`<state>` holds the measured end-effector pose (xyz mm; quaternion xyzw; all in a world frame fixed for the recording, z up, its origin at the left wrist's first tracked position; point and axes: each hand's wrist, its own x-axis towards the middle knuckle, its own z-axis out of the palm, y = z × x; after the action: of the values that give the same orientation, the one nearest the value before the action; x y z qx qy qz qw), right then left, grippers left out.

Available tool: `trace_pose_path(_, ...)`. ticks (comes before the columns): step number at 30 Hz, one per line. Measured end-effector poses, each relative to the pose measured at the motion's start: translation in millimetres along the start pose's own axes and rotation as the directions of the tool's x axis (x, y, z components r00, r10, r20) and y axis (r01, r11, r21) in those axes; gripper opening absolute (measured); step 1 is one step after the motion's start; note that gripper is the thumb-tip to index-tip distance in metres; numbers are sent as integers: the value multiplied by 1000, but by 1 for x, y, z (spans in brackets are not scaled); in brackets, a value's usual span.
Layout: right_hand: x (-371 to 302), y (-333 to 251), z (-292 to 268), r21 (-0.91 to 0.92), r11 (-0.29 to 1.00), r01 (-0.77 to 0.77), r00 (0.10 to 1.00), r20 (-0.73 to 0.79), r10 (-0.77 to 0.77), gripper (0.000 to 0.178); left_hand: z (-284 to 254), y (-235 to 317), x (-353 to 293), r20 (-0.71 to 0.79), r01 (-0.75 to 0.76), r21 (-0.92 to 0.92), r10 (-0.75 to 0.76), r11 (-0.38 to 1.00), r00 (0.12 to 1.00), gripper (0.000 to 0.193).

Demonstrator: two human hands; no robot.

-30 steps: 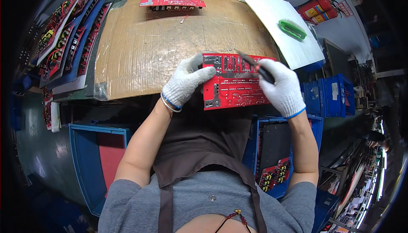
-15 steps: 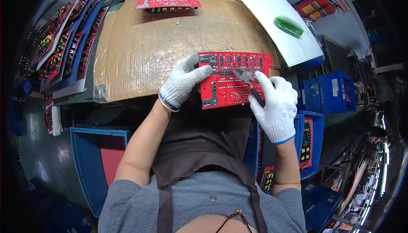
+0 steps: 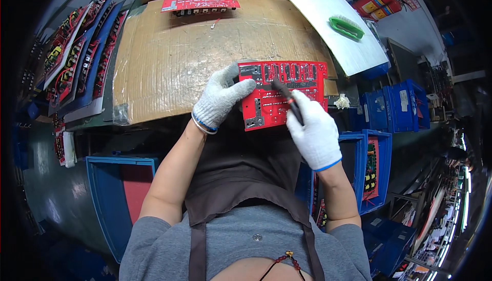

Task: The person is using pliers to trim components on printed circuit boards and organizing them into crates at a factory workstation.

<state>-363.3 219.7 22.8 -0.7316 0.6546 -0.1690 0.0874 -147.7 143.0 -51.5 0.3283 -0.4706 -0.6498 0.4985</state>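
In a white knit glove, my left hand (image 3: pixel 219 99) grips a red circuit board (image 3: pixel 266 108) by its left edge, thumb on the upper face. The board is tilted at the near edge of the cardboard, solder side showing. My gloved right hand (image 3: pixel 316 135) is closed around side cutters (image 3: pixel 282 88) with dark and red handles. Their jaws point up and left, on or just above the upper middle of the board; contact is hard to tell. Part of the handles is hidden by my right hand.
Cardboard (image 3: pixel 164 66) covers the bench. A second red circuit board (image 3: pixel 200 0) lies at its far side. A green brush (image 3: pixel 347 28) rests on a white sheet (image 3: pixel 328 37). Boards (image 3: pixel 84 50) stand racked at left. Blue bins (image 3: pixel 405 108) are at right, another blue bin (image 3: pixel 105 199) lower left.
My right hand has moved left and slightly down with the side cutters. Their jaws have shifted left across the circuit board. My left hand keeps its hold.
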Motion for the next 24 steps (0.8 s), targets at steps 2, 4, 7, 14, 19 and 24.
trace_pose_path(2,-1,6,-3,150,987,-65,988,-133,85,39,0,0,-2,-10,25,1,-25,1000,1000,44)
trace_pose_path(4,-7,20,-2,352,931,-97,952,-239,189,37,1,1,-2,-16,31,0,-31,1000,999,44)
trace_pose_path(7,-29,40,-4,535,796,-283,902,-134,411,40,3,-1,2,-17,61,-33,-61,998,998,43)
trace_pose_path(14,-87,70,5,345,878,-332,899,-166,406,52,1,-5,3,-44,30,-105,-35,994,998,38)
trace_pose_path(19,-113,59,11,272,933,-235,945,-161,285,53,4,-4,2,-22,58,-117,-61,991,998,38)
trace_pose_path(24,-110,18,18,127,990,-69,980,-178,91,62,4,-5,1,-36,47,-131,-52,990,998,38)
